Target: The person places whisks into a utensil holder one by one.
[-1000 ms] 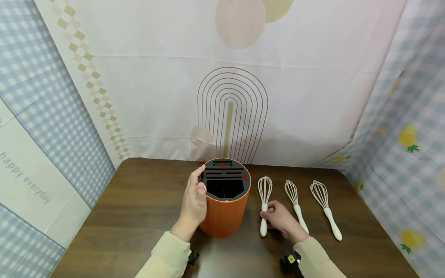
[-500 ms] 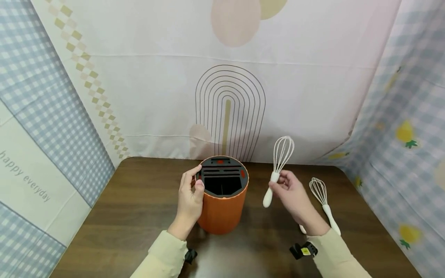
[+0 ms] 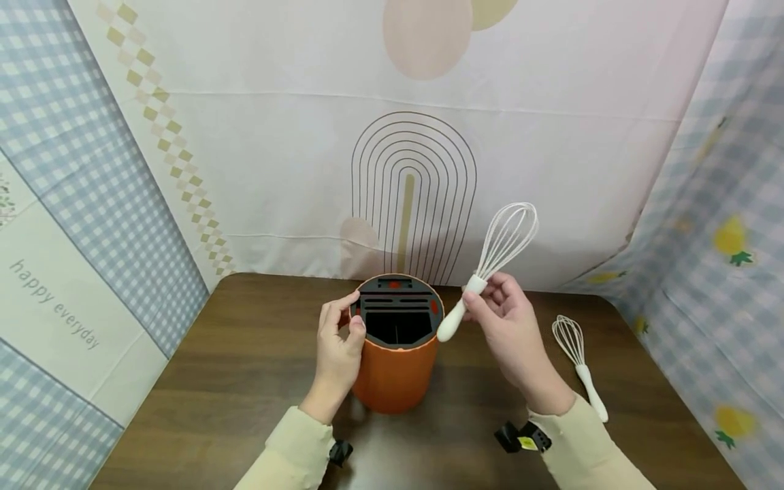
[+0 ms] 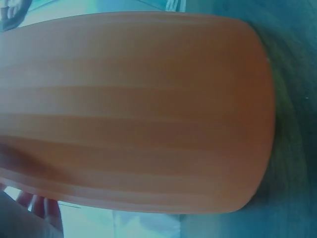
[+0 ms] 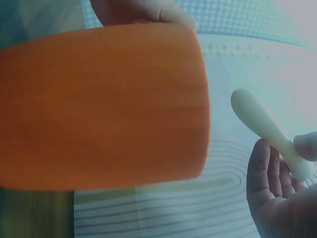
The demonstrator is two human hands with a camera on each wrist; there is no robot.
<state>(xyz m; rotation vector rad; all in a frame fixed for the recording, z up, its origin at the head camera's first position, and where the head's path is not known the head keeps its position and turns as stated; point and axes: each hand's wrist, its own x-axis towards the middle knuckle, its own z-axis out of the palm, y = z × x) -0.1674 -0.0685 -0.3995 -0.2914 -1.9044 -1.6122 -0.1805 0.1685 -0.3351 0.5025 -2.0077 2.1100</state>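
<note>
My left hand [image 3: 339,354] holds the left side of an orange utensil holder [image 3: 392,381], fingers and thumb at its rim. The holder stands upright on the table, its black top insert [image 3: 397,304] showing narrow slots and a wide opening. To its right, my right hand [image 3: 505,327] pinches a white whisk [image 3: 468,292] by the upper handle, wires tilted up and right. The handle's lower end overlaps the holder's right rim in the head view. In the right wrist view the whisk handle [image 5: 262,119] lies between thumb and fingers, beside the orange wall [image 5: 109,109].
Another white whisk [image 3: 578,364] lies at the right of the brown wooden table [image 3: 245,367], close to my right forearm. Behind the table hangs a pale printed cloth [image 3: 294,170], with blue checked cloth [image 3: 110,184] at the sides.
My right hand has lifted the whisk from the table, tilted it and brought its handle end to the holder's right rim. A middle whisk is now hidden behind the right arm. My left hand stays.
</note>
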